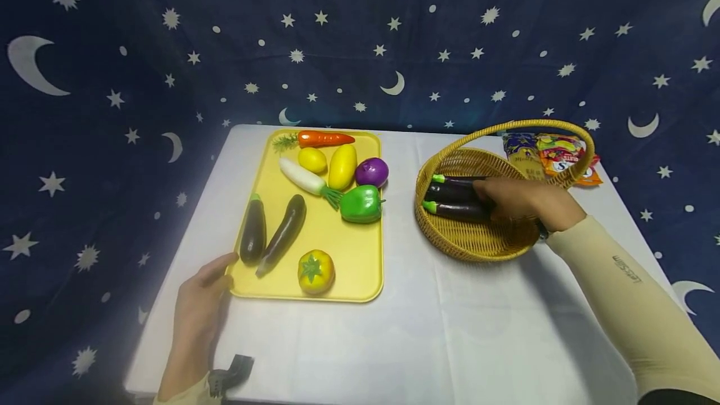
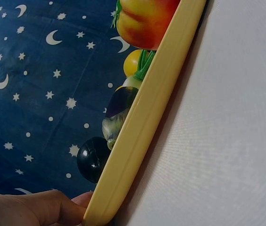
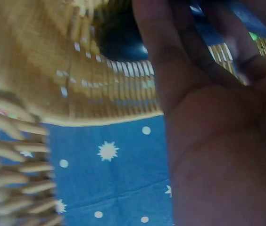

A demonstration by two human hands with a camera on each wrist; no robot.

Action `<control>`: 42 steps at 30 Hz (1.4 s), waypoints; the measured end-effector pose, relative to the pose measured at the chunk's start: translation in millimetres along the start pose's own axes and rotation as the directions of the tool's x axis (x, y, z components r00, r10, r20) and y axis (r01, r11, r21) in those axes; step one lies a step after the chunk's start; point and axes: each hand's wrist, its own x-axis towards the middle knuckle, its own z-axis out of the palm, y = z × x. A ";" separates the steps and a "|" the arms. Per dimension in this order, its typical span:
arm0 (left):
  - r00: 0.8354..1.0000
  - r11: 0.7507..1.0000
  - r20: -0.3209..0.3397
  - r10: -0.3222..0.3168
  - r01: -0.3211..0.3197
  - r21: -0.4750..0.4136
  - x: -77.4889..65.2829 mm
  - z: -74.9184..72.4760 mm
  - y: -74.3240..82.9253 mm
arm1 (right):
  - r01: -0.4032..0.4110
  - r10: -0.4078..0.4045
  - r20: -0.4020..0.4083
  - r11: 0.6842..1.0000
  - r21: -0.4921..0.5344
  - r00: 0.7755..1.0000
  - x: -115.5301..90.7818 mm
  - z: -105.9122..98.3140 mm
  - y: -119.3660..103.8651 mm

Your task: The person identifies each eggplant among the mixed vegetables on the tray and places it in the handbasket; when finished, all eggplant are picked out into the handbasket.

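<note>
My left hand [image 1: 197,308] holds the near left corner of a yellow tray [image 1: 349,267], thumb and a finger at its rim. In the left wrist view the tray's side wall [image 2: 137,127] runs up from my fingers. Two dark eggplants [image 1: 254,233] lie on the tray close to that hand, one of them long and curved. My right hand [image 1: 520,197] reaches under the handle into a wicker basket [image 1: 467,249]. Its fingers curl over dark eggplants with green stems [image 1: 461,210]; exactly which one it grips is partly hidden. The right wrist view shows the fingers against a dark eggplant [image 3: 121,40].
Also on the tray are a carrot [image 1: 326,138], white radish [image 1: 300,175], lemon [image 1: 312,160], mango [image 1: 342,167], purple onion [image 1: 372,172], green bell pepper [image 1: 361,204] and a yellow-orange tomato [image 1: 316,272]. Snack bags [image 1: 562,154] lie behind the basket on the white table [image 1: 450,330].
</note>
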 end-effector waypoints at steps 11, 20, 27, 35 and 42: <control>0.999 0.999 0.001 0.040 -0.040 -0.025 -0.1 -0.7 0.9 | -0.054 0.052 0.044 0.998 0.043 0.998 9.1 -3.1 -1.9; 0.997 0.995 0.014 0.082 -0.081 -0.058 5.4 -2.4 -1.5 | -0.022 0.033 -0.109 0.994 0.103 0.993 -2.3 16.3 2.5; 0.997 0.994 0.002 0.081 -0.080 -0.076 4.1 -2.8 -2.3 | -0.046 0.062 -0.127 0.992 0.121 0.990 -14.6 -2.7 -15.4; 0.997 0.994 0.027 0.070 -0.068 -0.083 5.1 -2.3 0.3 | 0.052 -0.033 -0.430 0.998 0.034 0.902 -71.9 -18.3 -93.8; 0.998 0.997 0.008 0.063 -0.062 -0.051 5.7 -3.2 -4.5 | 0.396 -0.365 -0.492 0.917 -0.044 0.790 -23.1 -21.1 -169.4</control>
